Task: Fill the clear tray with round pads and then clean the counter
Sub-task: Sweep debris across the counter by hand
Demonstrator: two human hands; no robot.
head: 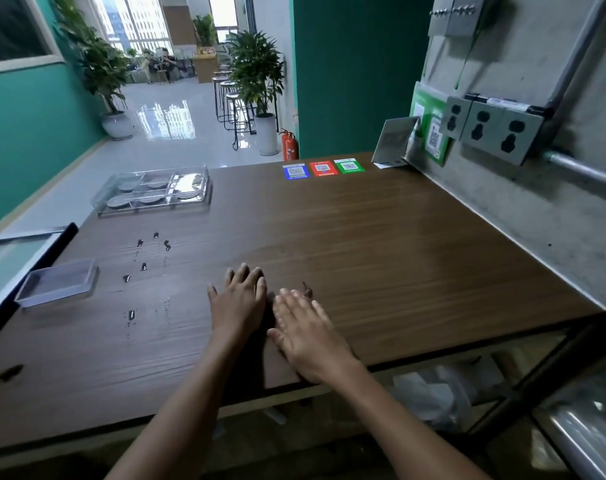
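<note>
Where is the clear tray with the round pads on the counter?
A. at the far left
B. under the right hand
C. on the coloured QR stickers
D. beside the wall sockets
A: the clear tray sits at the counter's far left edge, apart from both hands.

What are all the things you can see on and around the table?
counter: 1, brown wood, middle
clear tray: 1, see-through, far left of counter, holding pads
round pads: about 6, grey, in the tray's compartments
small clear box: 1, see-through, left edge
small dark bits: several, dark, scattered on the counter between tray and hands
QR stickers: 3, blue, red, green, far edge
wall sockets: 3, grey, right wall
fire extinguishers: 2, red, floor beyond counter
potted plants: several, green, hallway
stools: a row, dark frames, hallway
left hand: open, flat on counter
right hand: open, beside it
</note>
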